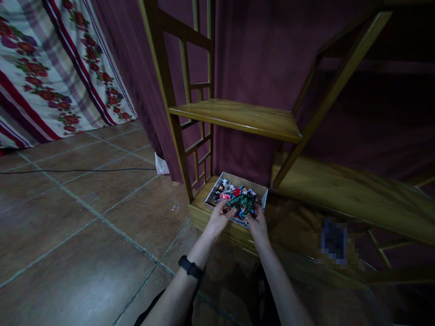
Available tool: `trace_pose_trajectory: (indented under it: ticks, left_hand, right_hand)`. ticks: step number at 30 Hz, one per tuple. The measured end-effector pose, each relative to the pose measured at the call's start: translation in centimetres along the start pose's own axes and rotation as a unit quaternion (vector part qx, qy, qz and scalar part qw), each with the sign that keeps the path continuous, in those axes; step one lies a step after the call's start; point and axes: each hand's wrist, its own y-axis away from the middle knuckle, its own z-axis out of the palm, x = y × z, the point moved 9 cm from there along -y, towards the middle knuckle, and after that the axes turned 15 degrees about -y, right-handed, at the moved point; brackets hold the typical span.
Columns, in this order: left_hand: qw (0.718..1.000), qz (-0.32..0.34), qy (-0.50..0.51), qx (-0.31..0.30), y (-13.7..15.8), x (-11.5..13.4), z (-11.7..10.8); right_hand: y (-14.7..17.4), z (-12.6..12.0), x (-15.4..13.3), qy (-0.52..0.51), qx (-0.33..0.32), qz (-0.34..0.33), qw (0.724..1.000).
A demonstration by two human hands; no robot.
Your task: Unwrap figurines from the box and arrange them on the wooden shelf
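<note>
Both of my hands are at a shallow cardboard box (261,188) filled with small colourful figures, in red, pink, white and blue. A shiny green-and-black toy figure (245,202) lies between my fingers, just over the front of the box. My left hand (219,218) pinches its left end with thumb and fingers. On the other side, my right hand (257,221) grips its lower right part. The fingertips partly cover the figure, so its full shape is hidden. A black band (190,267) circles my left wrist.
The box rests on the bottom board of a wooden shelf unit (234,115), with a shelf above and a lattice side at left. A slanted post (335,90) stands to the right. A black cable (84,170) crosses the tiled floor. A blurred-out patch (335,241) shows at lower right.
</note>
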Motion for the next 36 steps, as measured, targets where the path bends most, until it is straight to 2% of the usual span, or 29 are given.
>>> trace_pose_trajectory:
  ticks: [6,11,15,19,25,31,36]
  left_hand:
    - [1.000,-0.002,-0.025,0.015,0.0,-0.4,-0.4]
    - [0.997,0.039,-0.068,0.027,0.2,0.4,-0.2]
    - [0.991,0.041,-0.111,0.055,0.7,0.7,-0.6]
    - [0.976,0.061,-0.190,0.087,1.4,1.3,-1.3]
    - [0.920,0.137,-0.356,0.084,2.0,2.7,-0.7]
    - [0.829,0.198,-0.522,0.042,2.9,4.0,1.2]
    - [0.763,0.239,-0.601,0.018,3.4,4.5,2.4]
  right_hand:
    - [-0.2,-0.1,-0.3,0.015,-0.005,-0.018,1.000]
    - [0.1,0.3,-0.3,-0.018,-0.013,0.008,1.000]
    - [0.4,0.9,-0.3,-0.045,-0.021,0.035,0.998]
    - [0.6,1.0,-0.1,-0.048,-0.021,0.059,0.997]
    - [1.0,0.7,0.5,-0.063,0.003,0.103,0.993]
    - [1.2,0.0,1.7,-0.096,0.003,0.138,0.986]
    - [1.1,-0.6,2.6,-0.139,0.011,0.162,0.977]
